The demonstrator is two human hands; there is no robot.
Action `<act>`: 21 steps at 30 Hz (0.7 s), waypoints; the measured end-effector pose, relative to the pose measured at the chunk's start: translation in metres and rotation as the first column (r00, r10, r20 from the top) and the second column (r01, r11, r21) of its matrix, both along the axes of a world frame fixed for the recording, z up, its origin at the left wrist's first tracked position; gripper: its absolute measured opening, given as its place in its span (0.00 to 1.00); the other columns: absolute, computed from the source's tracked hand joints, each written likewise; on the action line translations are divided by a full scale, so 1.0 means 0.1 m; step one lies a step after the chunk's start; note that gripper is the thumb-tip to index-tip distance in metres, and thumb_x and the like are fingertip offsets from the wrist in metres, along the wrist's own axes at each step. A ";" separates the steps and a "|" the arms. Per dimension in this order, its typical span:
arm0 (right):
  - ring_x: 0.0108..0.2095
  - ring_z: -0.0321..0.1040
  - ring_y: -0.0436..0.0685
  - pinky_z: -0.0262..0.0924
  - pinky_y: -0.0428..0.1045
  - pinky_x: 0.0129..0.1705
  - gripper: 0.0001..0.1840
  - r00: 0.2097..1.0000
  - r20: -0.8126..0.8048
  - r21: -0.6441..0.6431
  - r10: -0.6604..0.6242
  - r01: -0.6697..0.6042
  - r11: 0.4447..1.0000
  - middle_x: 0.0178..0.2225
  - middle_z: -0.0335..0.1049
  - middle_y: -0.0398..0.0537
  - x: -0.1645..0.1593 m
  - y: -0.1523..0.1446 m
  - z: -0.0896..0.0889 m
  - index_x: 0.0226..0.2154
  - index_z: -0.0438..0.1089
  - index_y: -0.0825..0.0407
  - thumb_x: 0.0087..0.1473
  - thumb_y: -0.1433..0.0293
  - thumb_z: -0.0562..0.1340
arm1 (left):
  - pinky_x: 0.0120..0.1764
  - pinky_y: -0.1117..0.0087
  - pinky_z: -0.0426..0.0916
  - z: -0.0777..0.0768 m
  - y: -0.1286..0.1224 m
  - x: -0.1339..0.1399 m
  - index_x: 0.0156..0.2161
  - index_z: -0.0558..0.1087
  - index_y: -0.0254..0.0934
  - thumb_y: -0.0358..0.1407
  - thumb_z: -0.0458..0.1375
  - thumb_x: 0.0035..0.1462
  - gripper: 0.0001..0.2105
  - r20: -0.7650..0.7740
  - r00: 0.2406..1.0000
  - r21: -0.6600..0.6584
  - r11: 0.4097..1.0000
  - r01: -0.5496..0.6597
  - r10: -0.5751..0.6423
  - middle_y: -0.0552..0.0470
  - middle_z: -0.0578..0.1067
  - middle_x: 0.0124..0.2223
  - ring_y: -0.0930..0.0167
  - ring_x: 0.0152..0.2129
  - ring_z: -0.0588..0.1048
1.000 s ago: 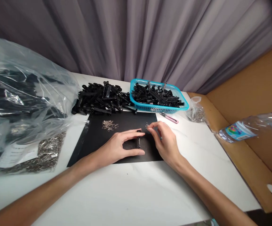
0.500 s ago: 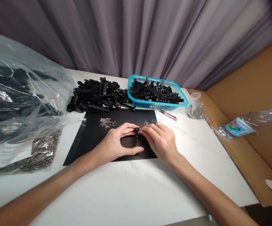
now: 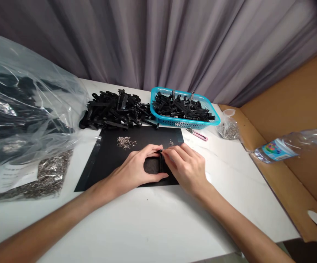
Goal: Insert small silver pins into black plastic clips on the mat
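Observation:
My left hand (image 3: 133,166) holds a narrow black plastic part (image 3: 160,160) by its two ends, fingers at the far end and thumb at the near end. The part stands edge-on above a black mat (image 3: 106,160). My right hand (image 3: 187,166) is closed, with thumb and fingertips pinched against the part's far end on its right side. Whatever lies between those fingertips is hidden. Beyond the hands, a small heap of tiny metal pieces (image 3: 125,142) lies on the mat at left, and a few more metal pieces (image 3: 171,143) lie at right.
A pile of black plastic parts (image 3: 117,111) lies behind the mat, beside a blue basket (image 3: 213,122) of similar parts. A pink-handled cutter (image 3: 199,136), a small bag of metal pieces (image 3: 229,129) and a plastic bottle (image 3: 279,148) are at right. Large clear bags (image 3: 51,124) crowd the left.
The black part has turned in my fingers, from showing its metal-speckled face to a thin dark edge. Both hands stay nearly in place; the view has shifted slightly.

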State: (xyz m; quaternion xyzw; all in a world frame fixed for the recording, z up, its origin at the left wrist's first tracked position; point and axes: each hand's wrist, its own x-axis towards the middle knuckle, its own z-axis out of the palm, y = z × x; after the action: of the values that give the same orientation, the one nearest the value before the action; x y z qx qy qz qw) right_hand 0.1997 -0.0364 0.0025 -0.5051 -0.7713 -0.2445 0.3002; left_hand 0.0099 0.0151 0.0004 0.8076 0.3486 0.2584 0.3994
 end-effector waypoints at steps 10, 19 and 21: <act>0.29 0.66 0.54 0.50 0.50 0.27 0.09 0.992 -0.089 -0.037 -0.093 0.090 0.995 0.26 0.75 0.43 -0.08 -0.04 -0.01 0.32 0.71 0.49 0.66 0.71 0.61 | 0.60 0.53 0.72 0.00 -0.03 0.01 0.59 0.68 0.41 0.44 0.70 0.49 0.32 -0.061 0.998 0.068 0.998 -0.009 0.013 0.47 0.76 0.60 0.57 0.56 0.77; 0.29 0.69 0.53 0.53 0.51 0.29 0.01 0.997 -0.048 0.076 -0.056 0.059 0.995 0.34 0.81 0.44 -0.05 -0.05 -0.11 0.38 0.72 0.51 0.65 0.72 0.64 | 0.61 0.54 0.72 0.02 -0.04 0.00 0.58 0.68 0.41 0.45 0.71 0.49 0.32 -0.012 1.000 0.069 0.997 -0.021 0.022 0.46 0.77 0.59 0.58 0.55 0.77; 0.29 0.70 0.53 0.53 0.51 0.30 0.03 0.999 -0.012 0.111 -0.031 0.032 0.993 0.36 0.81 0.45 -0.04 -0.06 -0.14 0.42 0.72 0.53 0.64 0.73 0.65 | 0.61 0.55 0.72 0.01 -0.04 -0.01 0.59 0.68 0.41 0.45 0.71 0.50 0.32 -0.009 1.000 0.079 0.997 -0.023 0.024 0.47 0.77 0.59 0.58 0.55 0.77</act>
State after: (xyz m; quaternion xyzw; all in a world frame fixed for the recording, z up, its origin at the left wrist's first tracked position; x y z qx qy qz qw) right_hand 0.1956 -0.0419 -0.0114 -0.5008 -0.7470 -0.2892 0.3279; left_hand 0.0093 0.0110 0.0018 0.8198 0.3494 0.2728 0.3625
